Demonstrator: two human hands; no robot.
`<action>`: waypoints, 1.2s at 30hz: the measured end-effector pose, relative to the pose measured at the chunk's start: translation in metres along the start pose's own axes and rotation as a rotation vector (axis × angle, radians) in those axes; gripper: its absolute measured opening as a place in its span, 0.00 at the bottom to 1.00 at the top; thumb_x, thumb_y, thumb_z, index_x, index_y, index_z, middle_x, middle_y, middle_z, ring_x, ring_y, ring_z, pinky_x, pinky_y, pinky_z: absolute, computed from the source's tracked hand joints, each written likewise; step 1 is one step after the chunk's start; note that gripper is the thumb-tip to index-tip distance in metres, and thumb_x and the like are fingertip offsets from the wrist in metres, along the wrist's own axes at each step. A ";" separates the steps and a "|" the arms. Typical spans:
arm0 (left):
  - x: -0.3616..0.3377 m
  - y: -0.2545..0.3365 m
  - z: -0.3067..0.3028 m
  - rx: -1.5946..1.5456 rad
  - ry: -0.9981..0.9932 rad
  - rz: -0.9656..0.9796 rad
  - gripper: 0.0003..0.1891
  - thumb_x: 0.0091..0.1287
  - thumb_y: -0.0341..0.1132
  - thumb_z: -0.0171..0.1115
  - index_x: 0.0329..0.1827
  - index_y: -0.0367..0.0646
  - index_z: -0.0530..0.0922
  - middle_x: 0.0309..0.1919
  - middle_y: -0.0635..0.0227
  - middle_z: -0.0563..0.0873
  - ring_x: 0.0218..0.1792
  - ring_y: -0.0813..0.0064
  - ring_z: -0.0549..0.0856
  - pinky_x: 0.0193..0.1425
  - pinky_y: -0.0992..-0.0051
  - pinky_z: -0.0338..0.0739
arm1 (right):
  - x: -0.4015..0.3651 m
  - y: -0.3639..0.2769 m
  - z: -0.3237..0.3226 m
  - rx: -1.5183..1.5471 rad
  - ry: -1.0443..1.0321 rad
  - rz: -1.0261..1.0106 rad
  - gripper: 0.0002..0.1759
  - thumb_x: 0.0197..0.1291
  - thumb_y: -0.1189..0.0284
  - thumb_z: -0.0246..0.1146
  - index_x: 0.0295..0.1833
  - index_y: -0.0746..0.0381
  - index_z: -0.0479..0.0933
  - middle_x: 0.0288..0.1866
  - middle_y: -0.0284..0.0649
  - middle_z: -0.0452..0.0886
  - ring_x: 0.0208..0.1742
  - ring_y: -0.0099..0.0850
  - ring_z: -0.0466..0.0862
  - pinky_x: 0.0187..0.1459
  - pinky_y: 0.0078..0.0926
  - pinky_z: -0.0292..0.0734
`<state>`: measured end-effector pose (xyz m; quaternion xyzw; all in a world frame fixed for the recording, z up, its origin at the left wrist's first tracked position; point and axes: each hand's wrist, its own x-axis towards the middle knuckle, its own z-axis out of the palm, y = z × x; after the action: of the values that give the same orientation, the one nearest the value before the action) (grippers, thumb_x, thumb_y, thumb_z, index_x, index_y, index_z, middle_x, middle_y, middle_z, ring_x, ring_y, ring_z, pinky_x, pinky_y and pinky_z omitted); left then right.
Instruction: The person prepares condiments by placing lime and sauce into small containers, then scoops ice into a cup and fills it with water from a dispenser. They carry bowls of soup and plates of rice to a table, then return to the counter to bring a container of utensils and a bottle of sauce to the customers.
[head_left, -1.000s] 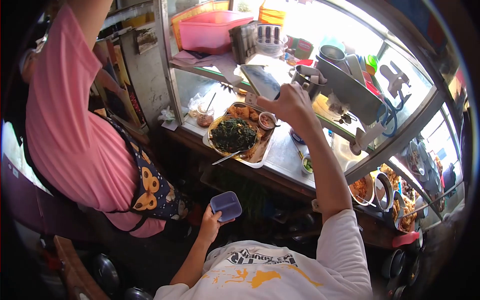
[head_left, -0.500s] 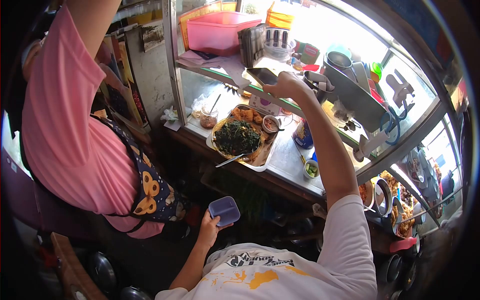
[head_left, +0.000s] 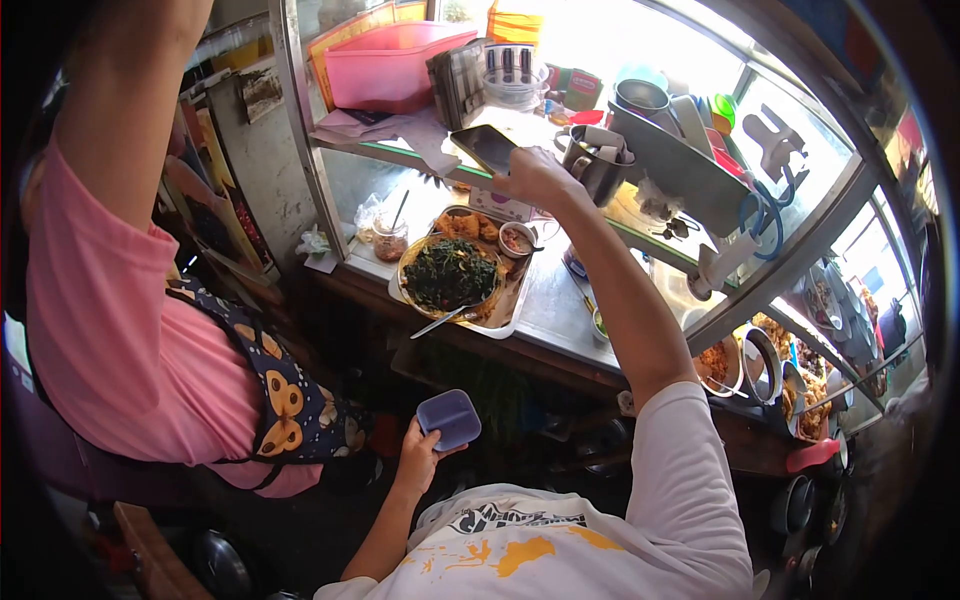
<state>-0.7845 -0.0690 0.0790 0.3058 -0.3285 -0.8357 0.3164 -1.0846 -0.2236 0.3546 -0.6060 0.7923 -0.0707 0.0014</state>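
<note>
Low in front of my body, my left hand (head_left: pixel 418 457) is closed round the rim of a small purple plastic container (head_left: pixel 449 420). Nothing shows inside the container. My right arm reaches up to the glass stall's upper shelf. There my right hand (head_left: pixel 545 178) grips one end of a dark-screened smartphone (head_left: pixel 483 148), which overlaps the shelf's front edge. Below it on the metal counter stand a large bowl of cooked greens (head_left: pixel 452 275) with a spoon, fried pieces (head_left: pixel 468 226) on a tray (head_left: pixel 505 325), and a small cup of reddish sauce (head_left: pixel 517 240).
To my left a person in a pink top (head_left: pixel 190 370) and patterned apron raises an arm. A pink plastic bin (head_left: pixel 395 70), a metal pot (head_left: pixel 598 170) and a grey metal box (head_left: pixel 680 165) crowd the shelf. Glass framing (head_left: pixel 785 275) slants along the right, with food pans (head_left: pixel 722 362) beyond.
The view has swung slightly, so the stall and its contents sit further left. My right hand and the phone shift left with the shelf. My left hand keeps the container in place.
</note>
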 end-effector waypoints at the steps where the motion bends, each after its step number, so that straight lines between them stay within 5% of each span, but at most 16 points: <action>1: 0.002 0.005 0.006 0.010 -0.010 0.002 0.21 0.66 0.21 0.40 0.63 0.38 0.61 0.57 0.54 0.72 0.56 0.57 0.78 0.52 0.56 0.81 | -0.003 0.000 0.000 -0.009 0.004 0.008 0.28 0.55 0.54 0.63 0.40 0.75 0.79 0.39 0.59 0.81 0.43 0.46 0.82 0.46 0.38 0.76; 7: 0.054 0.091 0.077 0.171 -0.189 0.230 0.20 0.63 0.22 0.43 0.59 0.40 0.67 0.50 0.62 0.77 0.52 0.71 0.79 0.53 0.70 0.78 | -0.024 -0.010 -0.003 -0.018 0.015 -0.001 0.30 0.56 0.57 0.65 0.53 0.74 0.73 0.49 0.60 0.77 0.56 0.50 0.76 0.56 0.39 0.70; 10: 0.112 0.131 0.107 0.238 -0.291 0.414 0.20 0.60 0.21 0.42 0.56 0.41 0.70 0.42 0.65 0.79 0.44 0.78 0.80 0.50 0.75 0.76 | -0.035 -0.003 0.006 0.065 0.314 -0.143 0.33 0.55 0.59 0.66 0.57 0.74 0.69 0.53 0.61 0.75 0.60 0.52 0.72 0.59 0.40 0.68; 12: 0.127 0.161 0.139 0.428 -0.247 0.537 0.20 0.59 0.21 0.41 0.55 0.39 0.71 0.40 0.65 0.79 0.38 0.77 0.80 0.43 0.75 0.78 | -0.052 -0.003 -0.003 0.130 0.531 -0.248 0.25 0.54 0.66 0.65 0.54 0.70 0.72 0.54 0.54 0.75 0.55 0.47 0.77 0.55 0.39 0.72; 14: 0.148 0.174 0.154 0.449 -0.314 0.524 0.19 0.59 0.21 0.41 0.54 0.38 0.69 0.39 0.63 0.80 0.35 0.76 0.83 0.34 0.76 0.79 | -0.070 0.004 -0.020 0.270 0.630 -0.273 0.17 0.53 0.73 0.63 0.49 0.68 0.75 0.53 0.48 0.76 0.53 0.45 0.77 0.53 0.39 0.73; 18: 0.161 0.188 0.171 0.356 -0.412 0.456 0.18 0.59 0.22 0.43 0.53 0.38 0.67 0.35 0.62 0.81 0.27 0.76 0.83 0.21 0.77 0.76 | -0.107 0.029 -0.039 0.072 0.687 0.002 0.15 0.52 0.75 0.62 0.48 0.62 0.76 0.49 0.43 0.76 0.46 0.44 0.81 0.46 0.40 0.76; 31: 0.185 0.196 0.173 0.361 -0.473 0.369 0.19 0.57 0.23 0.44 0.53 0.37 0.66 0.39 0.60 0.80 0.29 0.75 0.83 0.22 0.78 0.75 | -0.077 0.068 -0.051 0.255 0.796 -0.270 0.10 0.52 0.81 0.63 0.42 0.68 0.76 0.38 0.45 0.79 0.34 0.39 0.82 0.35 0.31 0.76; 36: 0.185 0.194 0.179 0.318 -0.506 0.332 0.20 0.56 0.22 0.44 0.54 0.36 0.66 0.40 0.61 0.79 0.29 0.73 0.83 0.21 0.76 0.77 | -0.029 0.073 -0.048 0.324 0.781 -0.279 0.10 0.51 0.78 0.64 0.41 0.67 0.77 0.39 0.49 0.80 0.38 0.47 0.81 0.41 0.38 0.75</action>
<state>-0.9630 -0.2539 0.2736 0.0768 -0.5682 -0.7604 0.3050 -1.1516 -0.1714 0.3912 -0.6269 0.6230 -0.4168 -0.2126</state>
